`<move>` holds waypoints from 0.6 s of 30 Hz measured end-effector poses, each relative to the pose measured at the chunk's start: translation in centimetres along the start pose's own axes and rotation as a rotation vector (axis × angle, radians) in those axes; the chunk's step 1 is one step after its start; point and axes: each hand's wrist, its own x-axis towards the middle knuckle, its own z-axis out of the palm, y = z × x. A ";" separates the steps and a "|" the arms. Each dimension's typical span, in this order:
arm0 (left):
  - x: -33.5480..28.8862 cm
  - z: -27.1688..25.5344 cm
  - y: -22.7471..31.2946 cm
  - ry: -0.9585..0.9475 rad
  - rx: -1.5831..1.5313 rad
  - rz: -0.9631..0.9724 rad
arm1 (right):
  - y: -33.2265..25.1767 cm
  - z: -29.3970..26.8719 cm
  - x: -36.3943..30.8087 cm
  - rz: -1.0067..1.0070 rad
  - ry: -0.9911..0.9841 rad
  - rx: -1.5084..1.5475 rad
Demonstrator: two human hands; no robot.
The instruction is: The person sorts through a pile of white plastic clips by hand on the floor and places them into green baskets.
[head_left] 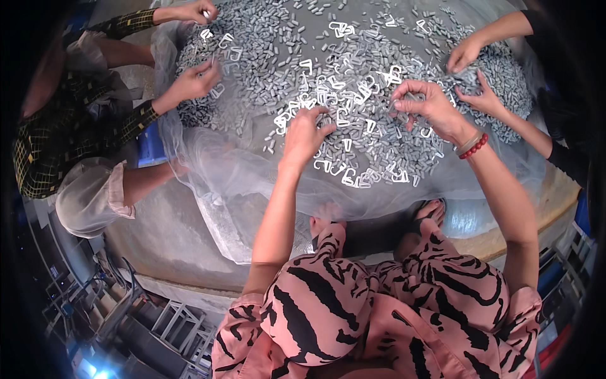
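Observation:
A wide pile of small grey capsule-shaped pieces (265, 76) is spread before me, with many white plastic hook-like clips (363, 91) mixed in. My left hand (304, 136) reaches down to the pile's near left part, beside a cluster of white clips (284, 120). Its thumb and fingers are apart, and I see nothing between them. Over the right part of the pile, my right hand (432, 110) has its thumb and forefinger pinched together. What they hold, if anything, is too small to make out. A red bead bracelet (473, 146) circles that wrist.
Translucent sheeting (252, 167) lies under the pile. At the left, a co-worker's two hands (196, 81) are over the pieces. At the right, another person's hands (467, 55) gather grey pieces. My bare feet (328, 215) are at the sheeting's near edge.

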 end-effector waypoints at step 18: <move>-0.5 -0.7 2.7 -0.408 -1.271 0.133 | -0.8 -1.9 -1.2 0.189 0.098 -0.233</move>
